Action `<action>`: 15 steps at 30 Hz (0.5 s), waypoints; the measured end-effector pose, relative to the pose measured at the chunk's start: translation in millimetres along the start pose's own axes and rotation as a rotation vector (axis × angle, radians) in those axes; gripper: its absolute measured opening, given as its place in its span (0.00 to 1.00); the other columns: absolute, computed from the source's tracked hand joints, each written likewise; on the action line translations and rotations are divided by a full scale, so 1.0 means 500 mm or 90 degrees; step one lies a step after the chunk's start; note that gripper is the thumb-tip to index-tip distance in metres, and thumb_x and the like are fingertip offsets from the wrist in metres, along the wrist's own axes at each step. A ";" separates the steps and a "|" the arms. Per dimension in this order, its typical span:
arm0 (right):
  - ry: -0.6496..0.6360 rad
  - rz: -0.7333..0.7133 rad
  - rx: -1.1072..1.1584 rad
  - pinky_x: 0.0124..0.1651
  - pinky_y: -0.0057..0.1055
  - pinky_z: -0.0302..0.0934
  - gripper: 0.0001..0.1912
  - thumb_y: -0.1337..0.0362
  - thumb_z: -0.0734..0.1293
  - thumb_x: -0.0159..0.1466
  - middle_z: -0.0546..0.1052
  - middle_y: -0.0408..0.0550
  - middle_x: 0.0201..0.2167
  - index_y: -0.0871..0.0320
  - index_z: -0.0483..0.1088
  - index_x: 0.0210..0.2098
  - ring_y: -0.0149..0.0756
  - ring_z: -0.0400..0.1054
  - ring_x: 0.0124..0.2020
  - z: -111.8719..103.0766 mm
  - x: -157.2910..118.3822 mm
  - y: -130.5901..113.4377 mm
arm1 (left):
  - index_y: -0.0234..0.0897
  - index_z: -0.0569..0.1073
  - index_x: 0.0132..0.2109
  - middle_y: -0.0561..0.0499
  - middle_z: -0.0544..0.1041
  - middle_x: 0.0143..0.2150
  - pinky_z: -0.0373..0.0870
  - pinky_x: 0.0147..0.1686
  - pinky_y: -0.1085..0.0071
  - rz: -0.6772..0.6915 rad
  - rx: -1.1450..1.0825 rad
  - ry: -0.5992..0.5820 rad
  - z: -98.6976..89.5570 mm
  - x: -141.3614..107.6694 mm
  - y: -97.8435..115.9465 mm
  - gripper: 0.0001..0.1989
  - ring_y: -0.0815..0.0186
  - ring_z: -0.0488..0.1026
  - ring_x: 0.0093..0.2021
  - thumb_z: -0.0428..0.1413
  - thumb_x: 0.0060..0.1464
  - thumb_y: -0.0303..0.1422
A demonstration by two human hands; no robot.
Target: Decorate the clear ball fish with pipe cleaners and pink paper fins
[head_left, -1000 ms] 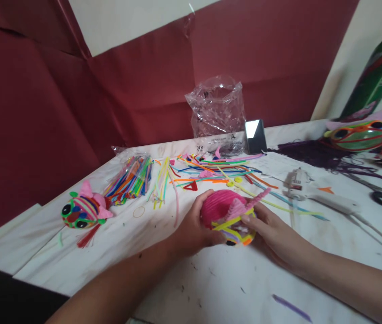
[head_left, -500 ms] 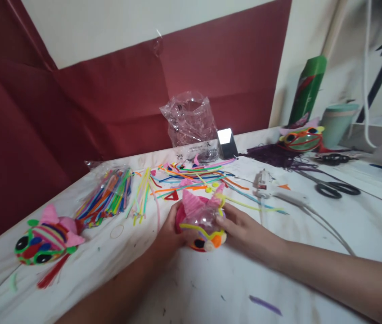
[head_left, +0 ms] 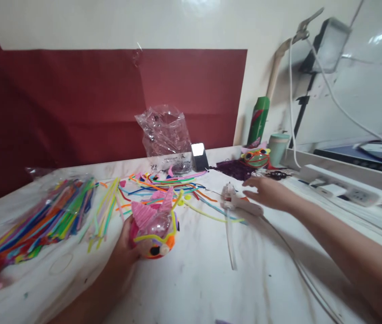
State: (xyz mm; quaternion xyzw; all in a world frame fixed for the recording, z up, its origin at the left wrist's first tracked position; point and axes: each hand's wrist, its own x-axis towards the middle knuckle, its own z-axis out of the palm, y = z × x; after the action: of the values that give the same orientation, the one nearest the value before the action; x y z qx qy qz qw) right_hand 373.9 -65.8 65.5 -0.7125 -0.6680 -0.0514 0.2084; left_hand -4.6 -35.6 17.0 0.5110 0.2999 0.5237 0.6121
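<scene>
Left hand [head_left: 125, 247]: gripping the decorated ball [head_left: 159, 227] by one side, pinching it between thumb and fingers
Right hand [head_left: 267, 192]: hovering with fingers loosely parted, just beside the glue gun [head_left: 248, 207]
Decorated ball: sitting in the left grip over the white table [head_left: 204, 279], pointing pink flaps upward
Pipe cleaners [head_left: 71, 209]: lying bundled in clear plastic, farther left
Phone [head_left: 200, 156]: standing tilted beside a crumpled clear bag [head_left: 167, 130]

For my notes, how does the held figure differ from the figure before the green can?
The held figure is in the left hand; the rear figure is untouched. Yellow trim crosses the held figure; red lines cross the rear figure. The held figure shows one eye clearly; the rear figure shows two. Both have pink, ear-like pieces.
</scene>
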 end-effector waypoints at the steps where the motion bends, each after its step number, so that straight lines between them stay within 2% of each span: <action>1: -0.025 -0.005 -0.019 0.42 0.39 0.63 0.11 0.61 0.64 0.59 0.80 0.59 0.40 0.59 0.74 0.37 0.49 0.73 0.41 0.021 -0.006 0.005 | 0.39 0.66 0.58 0.39 0.79 0.50 0.77 0.44 0.55 -0.010 0.018 -0.002 0.000 0.000 0.000 0.43 0.43 0.78 0.47 0.70 0.32 0.38; 4: -0.088 -0.043 -0.047 0.42 0.38 0.61 0.02 0.66 0.67 0.54 0.79 0.56 0.35 0.55 0.71 0.28 0.50 0.71 0.42 0.079 -0.019 0.002 | 0.39 0.63 0.61 0.38 0.78 0.53 0.74 0.48 0.52 -0.050 0.023 -0.004 0.000 -0.006 0.000 0.46 0.42 0.76 0.50 0.70 0.33 0.38; 8: -0.087 -0.039 -0.055 0.37 0.40 0.59 0.07 0.68 0.64 0.54 0.76 0.57 0.28 0.52 0.62 0.23 0.50 0.70 0.35 0.112 -0.021 -0.003 | 0.44 0.58 0.63 0.42 0.75 0.56 0.71 0.52 0.53 -0.058 -0.002 0.008 -0.005 -0.013 -0.004 0.48 0.46 0.73 0.55 0.69 0.34 0.30; 12: -0.047 -0.008 -0.064 0.34 0.41 0.57 0.10 0.70 0.63 0.54 0.73 0.59 0.25 0.50 0.57 0.23 0.50 0.68 0.32 0.102 -0.009 -0.003 | 0.42 0.59 0.62 0.41 0.72 0.59 0.69 0.54 0.54 -0.047 0.007 0.006 -0.012 -0.012 -0.008 0.50 0.46 0.69 0.58 0.70 0.31 0.29; 15: 0.051 0.075 0.034 0.33 0.40 0.60 0.02 0.65 0.61 0.56 0.76 0.60 0.28 0.54 0.65 0.27 0.47 0.69 0.28 0.071 -0.018 -0.022 | 0.42 0.59 0.61 0.41 0.71 0.59 0.68 0.54 0.55 -0.033 0.038 0.016 -0.012 -0.012 -0.008 0.49 0.47 0.68 0.59 0.71 0.31 0.30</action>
State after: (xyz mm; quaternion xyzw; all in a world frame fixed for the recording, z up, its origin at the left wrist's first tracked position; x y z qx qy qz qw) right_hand 355.2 -60.9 32.8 -0.7421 -0.6173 -0.0498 0.2564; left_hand -10.4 -39.3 10.4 0.5146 0.3363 0.5051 0.6058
